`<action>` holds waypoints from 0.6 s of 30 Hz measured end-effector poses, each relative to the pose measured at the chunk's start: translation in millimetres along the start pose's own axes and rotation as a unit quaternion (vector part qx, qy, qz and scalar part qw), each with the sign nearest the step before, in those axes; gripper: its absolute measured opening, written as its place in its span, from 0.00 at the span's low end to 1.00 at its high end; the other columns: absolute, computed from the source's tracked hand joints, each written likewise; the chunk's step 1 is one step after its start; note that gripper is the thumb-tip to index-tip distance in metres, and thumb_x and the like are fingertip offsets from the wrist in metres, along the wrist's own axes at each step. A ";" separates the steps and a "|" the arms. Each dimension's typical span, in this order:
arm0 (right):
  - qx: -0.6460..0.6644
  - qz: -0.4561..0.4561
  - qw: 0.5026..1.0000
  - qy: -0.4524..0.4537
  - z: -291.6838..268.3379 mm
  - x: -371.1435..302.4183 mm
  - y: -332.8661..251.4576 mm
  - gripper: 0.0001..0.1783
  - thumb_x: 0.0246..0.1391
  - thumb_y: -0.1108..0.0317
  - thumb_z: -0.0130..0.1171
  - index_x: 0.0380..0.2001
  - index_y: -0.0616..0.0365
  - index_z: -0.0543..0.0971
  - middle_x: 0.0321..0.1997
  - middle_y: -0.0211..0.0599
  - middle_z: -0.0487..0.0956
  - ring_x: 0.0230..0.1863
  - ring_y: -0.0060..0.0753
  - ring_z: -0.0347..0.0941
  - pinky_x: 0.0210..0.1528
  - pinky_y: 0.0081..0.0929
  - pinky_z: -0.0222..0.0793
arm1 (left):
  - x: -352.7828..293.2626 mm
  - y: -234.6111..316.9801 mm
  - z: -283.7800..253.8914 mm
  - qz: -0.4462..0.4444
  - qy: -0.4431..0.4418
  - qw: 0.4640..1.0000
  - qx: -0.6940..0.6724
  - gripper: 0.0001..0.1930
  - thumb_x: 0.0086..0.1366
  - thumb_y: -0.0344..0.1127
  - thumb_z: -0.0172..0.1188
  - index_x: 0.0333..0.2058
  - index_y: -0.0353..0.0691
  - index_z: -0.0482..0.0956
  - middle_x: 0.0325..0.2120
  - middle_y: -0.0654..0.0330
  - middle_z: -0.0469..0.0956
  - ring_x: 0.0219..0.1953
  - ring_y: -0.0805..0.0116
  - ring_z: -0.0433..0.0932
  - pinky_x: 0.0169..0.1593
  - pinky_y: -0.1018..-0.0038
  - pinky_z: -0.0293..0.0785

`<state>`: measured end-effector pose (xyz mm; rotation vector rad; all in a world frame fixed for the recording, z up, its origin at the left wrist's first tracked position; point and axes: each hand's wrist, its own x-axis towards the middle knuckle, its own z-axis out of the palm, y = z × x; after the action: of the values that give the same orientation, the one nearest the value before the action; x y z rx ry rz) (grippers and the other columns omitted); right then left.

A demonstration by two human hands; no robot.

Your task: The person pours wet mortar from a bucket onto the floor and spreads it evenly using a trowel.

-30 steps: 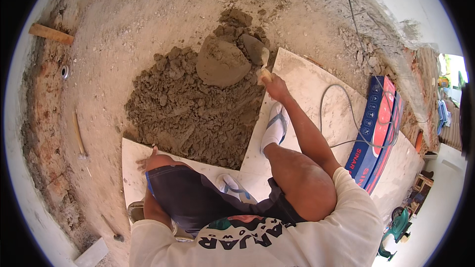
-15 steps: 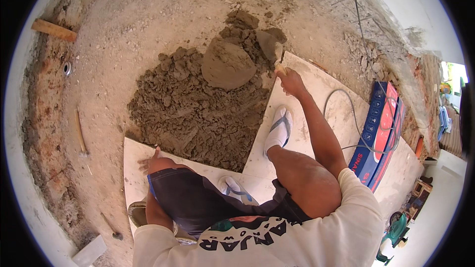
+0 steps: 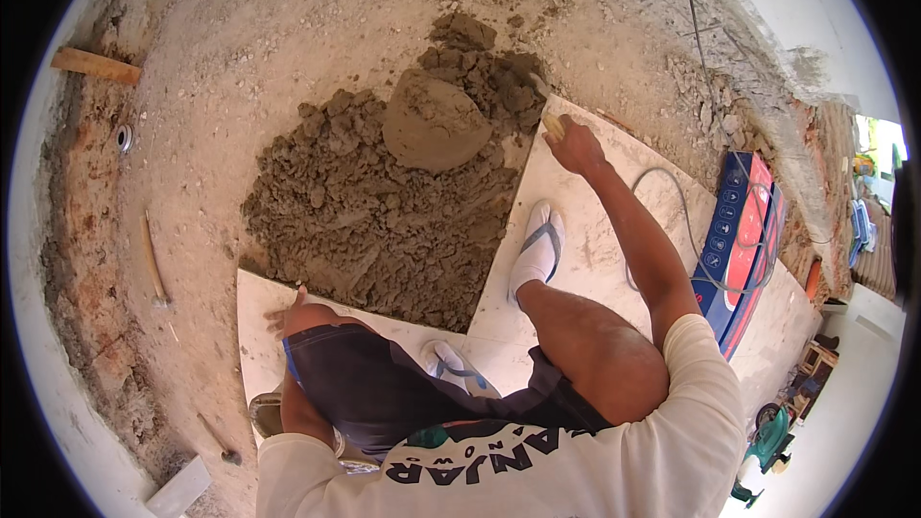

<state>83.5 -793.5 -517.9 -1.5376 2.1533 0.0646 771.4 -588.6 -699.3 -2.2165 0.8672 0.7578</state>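
My right hand (image 3: 578, 146) is closed around the pale handle of a trowel (image 3: 554, 125). The blade points away from me into the far right side of a heap of wet grey mortar (image 3: 374, 221), and most of it is hidden there. A large smooth lump of mortar (image 3: 434, 125) sits on top of the heap, left of the trowel. Beside my left knee, my left hand (image 3: 286, 317) has its fingers spread over a pale flat panel (image 3: 261, 302) at the heap's near left edge; part of the hand is behind the knee.
My sandalled feet (image 3: 542, 245) stand on pale panels bordering the heap. At right lie a blue and red box (image 3: 734, 230) and a grey cable (image 3: 672, 177). A hammer (image 3: 153, 264) lies on the rubble floor at left, and a wooden piece (image 3: 96, 65) farther off.
My right hand has drawn slightly nearer and right with the trowel. Its blade, broadly visible before, is now mostly hidden at the mortar's edge. My left hand stays put.
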 end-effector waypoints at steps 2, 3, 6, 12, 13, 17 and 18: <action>0.003 -0.008 1.000 -0.021 3.9 -16.0 -0.1 0.30 0.59 0.48 0.57 0.53 0.62 0.72 0.40 0.64 0.81 0.44 0.66 0.79 0.49 0.54 0.75 | 1.2 4.1 1.8 0.004 -0.001 1.000 0.004 0.57 0.51 0.88 0.41 0.67 0.47 0.60 0.67 0.35 0.51 0.71 0.36 0.47 0.71 0.43 0.44; 0.006 -0.017 1.000 -0.017 -1.0 -16.9 3.4 0.30 0.59 0.47 0.57 0.53 0.62 0.72 0.40 0.64 0.81 0.44 0.66 0.79 0.49 0.54 0.75 | 1.9 5.4 2.4 0.004 -0.001 1.000 0.008 0.57 0.51 0.88 0.41 0.67 0.47 0.59 0.67 0.35 0.51 0.71 0.36 0.47 0.71 0.43 0.45; 0.027 -0.035 0.999 -0.023 -12.1 -6.2 -9.8 0.31 0.60 0.47 0.57 0.54 0.62 0.72 0.41 0.63 0.82 0.46 0.64 0.79 0.49 0.53 0.74 | 5.3 -17.2 -1.0 -0.018 0.008 1.000 0.010 0.57 0.52 0.87 0.40 0.67 0.46 0.59 0.67 0.35 0.51 0.71 0.36 0.48 0.71 0.43 0.45; 0.000 0.014 0.998 0.059 -14.2 47.5 34.7 0.31 0.60 0.48 0.56 0.53 0.66 0.71 0.42 0.64 0.81 0.47 0.64 0.79 0.49 0.53 0.74 | 6.5 12.5 -0.4 0.004 0.004 1.000 0.026 0.56 0.53 0.86 0.40 0.66 0.44 0.58 0.66 0.35 0.52 0.71 0.36 0.49 0.71 0.44 0.46; -0.001 0.004 0.999 0.045 -8.6 47.5 27.2 0.31 0.61 0.48 0.56 0.53 0.66 0.71 0.42 0.64 0.81 0.47 0.64 0.79 0.48 0.54 0.75 | 7.5 7.0 -0.9 -0.002 0.005 1.000 0.025 0.56 0.53 0.86 0.40 0.66 0.44 0.58 0.66 0.35 0.52 0.71 0.37 0.49 0.71 0.44 0.46; 0.002 -0.001 1.000 0.016 13.5 19.9 6.5 0.30 0.61 0.49 0.55 0.54 0.66 0.69 0.40 0.67 0.81 0.45 0.67 0.78 0.47 0.56 0.75 | 11.8 -2.9 1.9 -0.014 -0.001 0.999 0.028 0.55 0.54 0.85 0.40 0.66 0.43 0.57 0.65 0.35 0.53 0.70 0.37 0.50 0.71 0.44 0.46; 0.014 0.004 1.000 0.012 12.5 11.2 8.6 0.30 0.61 0.50 0.55 0.54 0.65 0.69 0.39 0.67 0.81 0.44 0.67 0.78 0.47 0.56 0.75 | 13.7 -2.0 4.1 -0.016 -0.004 0.999 0.031 0.55 0.55 0.85 0.40 0.66 0.43 0.57 0.65 0.35 0.53 0.70 0.37 0.50 0.71 0.44 0.47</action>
<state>77.5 -796.3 -535.5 -1.5228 2.1691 0.0197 780.2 -589.6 -710.7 -2.1676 0.8374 0.7142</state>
